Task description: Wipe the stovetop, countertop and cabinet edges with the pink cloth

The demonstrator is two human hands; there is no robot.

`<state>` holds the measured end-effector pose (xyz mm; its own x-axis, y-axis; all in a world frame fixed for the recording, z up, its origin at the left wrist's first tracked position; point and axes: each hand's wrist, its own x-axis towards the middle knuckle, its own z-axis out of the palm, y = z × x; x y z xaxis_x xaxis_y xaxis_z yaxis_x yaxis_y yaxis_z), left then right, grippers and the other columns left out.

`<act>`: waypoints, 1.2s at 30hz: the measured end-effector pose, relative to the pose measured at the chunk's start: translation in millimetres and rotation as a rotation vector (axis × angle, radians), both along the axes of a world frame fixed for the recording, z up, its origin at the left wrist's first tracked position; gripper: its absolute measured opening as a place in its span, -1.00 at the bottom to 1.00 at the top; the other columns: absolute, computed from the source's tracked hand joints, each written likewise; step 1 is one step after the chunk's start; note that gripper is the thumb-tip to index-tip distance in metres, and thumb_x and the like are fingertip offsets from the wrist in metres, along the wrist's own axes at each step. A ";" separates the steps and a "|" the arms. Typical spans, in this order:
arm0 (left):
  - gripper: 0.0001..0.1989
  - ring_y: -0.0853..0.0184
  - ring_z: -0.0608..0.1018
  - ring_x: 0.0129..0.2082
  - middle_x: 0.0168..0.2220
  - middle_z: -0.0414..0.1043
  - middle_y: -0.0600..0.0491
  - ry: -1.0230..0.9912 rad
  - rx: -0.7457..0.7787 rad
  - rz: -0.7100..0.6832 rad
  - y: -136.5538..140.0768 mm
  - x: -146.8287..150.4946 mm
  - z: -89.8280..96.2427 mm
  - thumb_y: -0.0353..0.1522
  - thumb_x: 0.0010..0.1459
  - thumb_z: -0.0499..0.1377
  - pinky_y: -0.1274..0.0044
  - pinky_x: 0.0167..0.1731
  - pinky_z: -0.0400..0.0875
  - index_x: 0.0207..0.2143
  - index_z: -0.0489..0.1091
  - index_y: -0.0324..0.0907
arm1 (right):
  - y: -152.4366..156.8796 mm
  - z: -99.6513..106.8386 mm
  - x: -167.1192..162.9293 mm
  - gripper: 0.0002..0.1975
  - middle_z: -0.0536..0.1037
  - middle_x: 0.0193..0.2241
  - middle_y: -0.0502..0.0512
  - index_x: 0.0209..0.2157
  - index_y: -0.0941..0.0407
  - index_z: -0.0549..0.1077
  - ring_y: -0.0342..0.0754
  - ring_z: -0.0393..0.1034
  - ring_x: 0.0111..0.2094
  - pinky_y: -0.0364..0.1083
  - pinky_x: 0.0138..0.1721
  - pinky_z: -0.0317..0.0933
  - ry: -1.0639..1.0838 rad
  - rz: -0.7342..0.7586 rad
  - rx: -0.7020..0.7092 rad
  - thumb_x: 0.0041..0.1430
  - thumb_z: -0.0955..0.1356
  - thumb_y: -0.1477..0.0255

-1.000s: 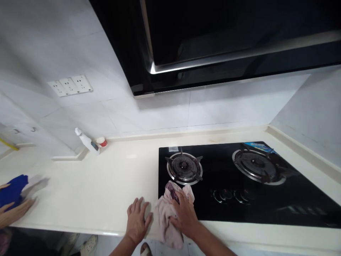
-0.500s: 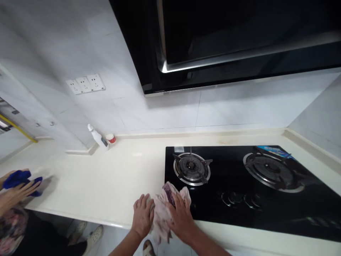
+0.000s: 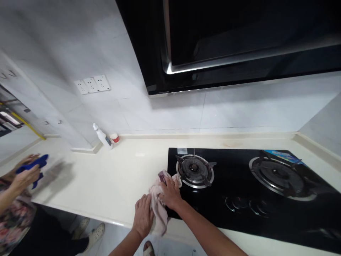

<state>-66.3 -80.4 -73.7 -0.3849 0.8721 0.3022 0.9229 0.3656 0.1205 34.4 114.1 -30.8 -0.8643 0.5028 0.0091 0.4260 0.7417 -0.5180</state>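
My right hand (image 3: 171,194) presses a crumpled pale pink cloth (image 3: 159,213) with a purple patch, its fingers bent over the top. The cloth lies across the left edge of the black gas stove (image 3: 221,167), and its lower end hangs toward the counter's front edge. Beside it, my left hand (image 3: 143,214) rests flat on the cream countertop (image 3: 119,181), fingers stretched out and thumb side against the cloth. Just beyond the right hand sits the stove's left burner (image 3: 194,170).
A white spray bottle (image 3: 103,137) and a red-and-white cup (image 3: 114,138) stand by the wall. At far left, another person's hands hold a blue cloth (image 3: 39,163). The black range hood (image 3: 226,42) overhangs the stove. Control knobs (image 3: 239,202) sit near the stove's front.
My right hand has pushed the pink cloth away from me and slightly left along the stove edge. My left hand stays almost in place. The other person's hands have lifted the blue cloth.
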 end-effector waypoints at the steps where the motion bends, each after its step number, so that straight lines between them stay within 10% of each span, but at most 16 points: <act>1: -0.41 0.13 0.33 0.27 0.26 0.33 -0.16 -0.008 0.017 0.006 -0.1 0.8 -1.3 -0.38 0.32 0.00 0.24 0.19 0.23 0.37 0.05 -0.22 | 1.8 2.4 -10.0 -0.45 0.13 0.37 0.34 0.19 0.05 0.39 0.32 -0.10 0.40 0.38 0.34 -0.38 0.005 -0.031 -0.028 0.18 0.39 0.23; 10: -0.25 0.10 0.24 0.32 0.34 0.18 -0.19 -0.167 0.000 0.052 -1.8 19.6 8.7 -0.44 0.21 0.04 0.14 0.26 0.18 0.42 -0.09 -0.14 | 2.0 -42.2 25.9 -0.53 0.11 0.37 0.31 0.18 0.08 0.38 0.24 -0.01 0.38 0.28 0.28 0.01 0.472 0.113 0.199 0.32 0.26 0.19; 18: -0.24 0.00 0.23 0.28 0.32 0.12 -0.25 -0.177 -0.010 0.050 -3.7 28.2 4.6 -0.33 0.12 0.14 0.05 0.22 0.15 0.36 0.01 -0.12 | -7.9 -62.4 59.7 -0.42 0.23 0.32 0.35 0.36 0.08 0.09 0.26 0.15 0.31 0.34 0.21 0.04 0.480 0.106 0.456 0.39 0.14 0.21; 28: -0.24 -0.05 0.27 0.23 0.24 0.19 -0.28 -0.212 0.107 0.020 -6.7 29.7 0.6 -0.28 0.04 0.13 0.10 0.15 0.22 0.31 0.03 -0.15 | 6.3 -87.0 57.4 -0.37 0.31 0.29 0.28 0.39 -0.02 0.02 0.33 0.24 0.25 0.48 0.20 -0.09 0.436 0.245 0.436 0.33 0.14 0.17; 36: -0.39 -0.08 0.14 0.36 0.38 0.07 -0.10 -0.297 0.114 -0.045 19.2 34.6 14.4 -0.09 0.19 0.12 0.03 0.23 0.11 0.28 0.19 0.09 | 9.6 -89.3 63.1 -0.54 0.44 0.08 0.38 0.14 0.17 0.32 0.24 0.35 0.12 0.21 0.10 0.24 0.527 -0.003 0.319 0.39 0.17 0.16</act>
<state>-31.7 -61.2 -59.3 -0.4330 0.8570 0.2792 0.8562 0.2942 0.4248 97.5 123.6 -120.2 -0.7009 0.4075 0.5853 0.1755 0.8940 -0.4122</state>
